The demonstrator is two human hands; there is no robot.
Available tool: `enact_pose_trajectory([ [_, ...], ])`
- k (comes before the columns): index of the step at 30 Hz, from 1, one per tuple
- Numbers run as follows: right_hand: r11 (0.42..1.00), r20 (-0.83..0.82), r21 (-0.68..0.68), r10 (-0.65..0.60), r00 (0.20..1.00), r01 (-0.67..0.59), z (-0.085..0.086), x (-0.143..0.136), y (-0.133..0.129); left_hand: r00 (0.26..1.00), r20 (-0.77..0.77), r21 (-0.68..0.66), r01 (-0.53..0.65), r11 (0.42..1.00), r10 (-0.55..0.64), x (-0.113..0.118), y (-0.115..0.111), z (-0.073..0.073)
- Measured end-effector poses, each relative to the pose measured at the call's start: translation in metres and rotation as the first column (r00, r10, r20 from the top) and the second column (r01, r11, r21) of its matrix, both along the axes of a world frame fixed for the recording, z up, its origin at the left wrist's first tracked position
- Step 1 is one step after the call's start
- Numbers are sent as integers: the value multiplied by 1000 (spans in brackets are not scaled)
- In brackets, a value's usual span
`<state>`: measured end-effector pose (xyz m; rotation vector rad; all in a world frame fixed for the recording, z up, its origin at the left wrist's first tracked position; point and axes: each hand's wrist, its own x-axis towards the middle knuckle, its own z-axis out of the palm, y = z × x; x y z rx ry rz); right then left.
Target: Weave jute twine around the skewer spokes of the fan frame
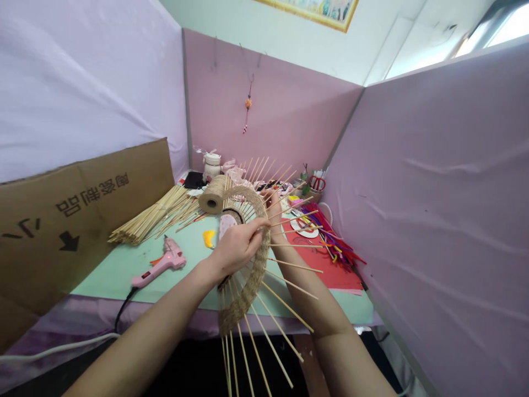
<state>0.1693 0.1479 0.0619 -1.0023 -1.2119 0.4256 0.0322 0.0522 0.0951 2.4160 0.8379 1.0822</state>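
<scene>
A round woven piece (248, 286) of tan cord, with thin wooden sticks fanning out from its rim, is held upright over the table's front edge. My left hand (239, 245) grips its woven band from the near side, thumb and fingers closed on it. Behind the sticks, my right hand (273, 204) is closed at the band's upper right edge; its fingers are partly hidden. A roll of tan cord (213, 194) lies just behind the piece, at its upper left. Inside the ring a dark-edged centre with a pale pink patch (226, 223) shows.
A pink glue gun (162, 266) lies on the green table mat (103, 278), its cable hanging over the front edge. Bundled sticks (146, 218) rest beside a cardboard panel (86, 226). Colourful pipe cleaners (336, 242) lie on red sheets (316, 264) at the right. A white jar (212, 166) stands behind.
</scene>
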Motion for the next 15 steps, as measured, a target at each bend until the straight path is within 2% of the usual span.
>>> enact_pose_trajectory([
  [5,997,-73,75,-16,997,21,14,-5,-12,990,140,24,0,1000,-4,4,-5,-5],
  [8,991,-69,130,-24,997,33,22,-6,-20,977,214,-7,-4,1000,6,5,-9,-11],
  [12,990,-47,139,-21,999,27,22,-5,-23,962,272,-80,11,997,11,3,-12,-17],
  [15,992,-55,114,-40,998,46,18,-5,-19,970,243,-118,13,993,16,0,-12,-14],
])
